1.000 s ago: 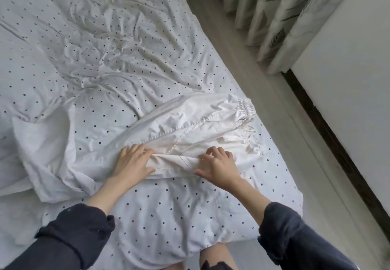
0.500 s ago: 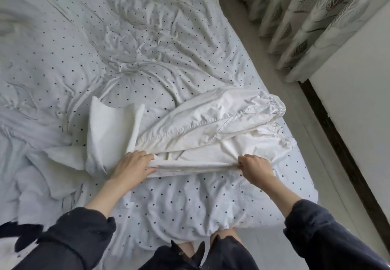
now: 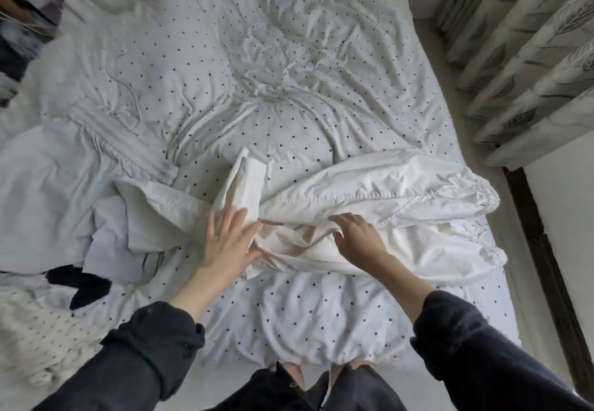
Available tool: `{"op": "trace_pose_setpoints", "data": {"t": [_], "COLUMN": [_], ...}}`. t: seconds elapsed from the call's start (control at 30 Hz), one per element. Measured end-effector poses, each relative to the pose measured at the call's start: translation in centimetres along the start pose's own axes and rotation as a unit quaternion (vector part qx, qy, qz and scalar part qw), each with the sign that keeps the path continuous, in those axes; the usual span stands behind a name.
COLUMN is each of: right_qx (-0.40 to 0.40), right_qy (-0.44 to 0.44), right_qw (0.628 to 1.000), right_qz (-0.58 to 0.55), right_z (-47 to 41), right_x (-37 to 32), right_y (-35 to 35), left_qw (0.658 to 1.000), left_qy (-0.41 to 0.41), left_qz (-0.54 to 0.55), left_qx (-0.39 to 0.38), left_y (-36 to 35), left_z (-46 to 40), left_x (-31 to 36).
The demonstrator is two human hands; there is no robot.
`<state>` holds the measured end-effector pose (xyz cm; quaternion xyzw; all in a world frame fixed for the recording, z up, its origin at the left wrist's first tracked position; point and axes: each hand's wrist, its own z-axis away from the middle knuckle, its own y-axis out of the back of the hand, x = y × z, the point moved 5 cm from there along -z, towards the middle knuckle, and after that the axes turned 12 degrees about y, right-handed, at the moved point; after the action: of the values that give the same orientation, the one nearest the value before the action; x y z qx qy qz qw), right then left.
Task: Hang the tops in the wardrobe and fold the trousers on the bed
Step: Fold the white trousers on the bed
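head | white trousers (image 3: 369, 198) crumpled, elastic waistband right | on dotted bed (image 3: 257, 89)

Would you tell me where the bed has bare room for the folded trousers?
Bare dotted sheet lies beyond the white trousers, and a strip at the near edge. The left side is crowded with pale garments.
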<state>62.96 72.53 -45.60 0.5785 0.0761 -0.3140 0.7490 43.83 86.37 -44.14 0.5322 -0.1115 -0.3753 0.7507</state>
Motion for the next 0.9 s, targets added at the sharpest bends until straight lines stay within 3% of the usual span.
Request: {"op": "trace_pose_setpoints", "data": {"t": [0.1,0.2,0.3,0.33,0.4,0.5,0.57,0.67,0.77,0.9], "right_qx": [-0.006,-0.036,-0.053,-0.058,-0.069,-0.095,-0.102,-0.084,-0.036,0.012], "right_qy": [0.039,0.062,0.095,0.105,0.127,0.161,0.182,0.211,0.21,0.211], "right_qw": [0.998,0.993,0.985,0.982,0.973,0.955,0.944,0.932,0.95,0.959], "right_qz": [0.052,0.094,0.131,0.145,0.182,0.229,0.257,0.281,0.228,0.19], "right_z": [-2.6,-4.9,-6.4,-6.8,-8.0,-9.6,-11.1,-12.3,-13.5,-14.7], "right_x": [-2.1,-3.9,-5.8,-6.4,-7.6,-9.1,-9.9,-10.6,-10.7,-9.6], "right_y": [0.0,-0.8,-2.0,-2.4,-3.1,-4.1,-4.7,-5.0,-3.5,-0.2], "left_qw": [0.993,0.968,0.924,0.915,0.928,0.96,0.969,0.976,0.972,0.942], "left_qy": [0.1,0.183,0.152,0.131,0.118,0.146,0.13,0.094,0.084,0.048], "left_qz": [0.017,0.025,0.021,0.038,0.103,0.205,0.208,0.194,0.205,0.057], "left_qx": [-0.058,-0.167,-0.349,-0.379,-0.339,-0.127,-0.015,0.02,-0.083,-0.327], "left_y": [-1.7,-4.8,-7.2,-7.1,-6.1,-2.7,-1.2,-0.9,-2.2,-4.1], "left_z": [1.0,4.2,7.5,7.9,7.0,3.2,-0.2,-4.0,-6.1,-5.7], "left_x": [-3.8,-6.4,-6.5,-6.1,-5.3,-5.6,-7.0,-8.8,-8.9,-8.7]}}
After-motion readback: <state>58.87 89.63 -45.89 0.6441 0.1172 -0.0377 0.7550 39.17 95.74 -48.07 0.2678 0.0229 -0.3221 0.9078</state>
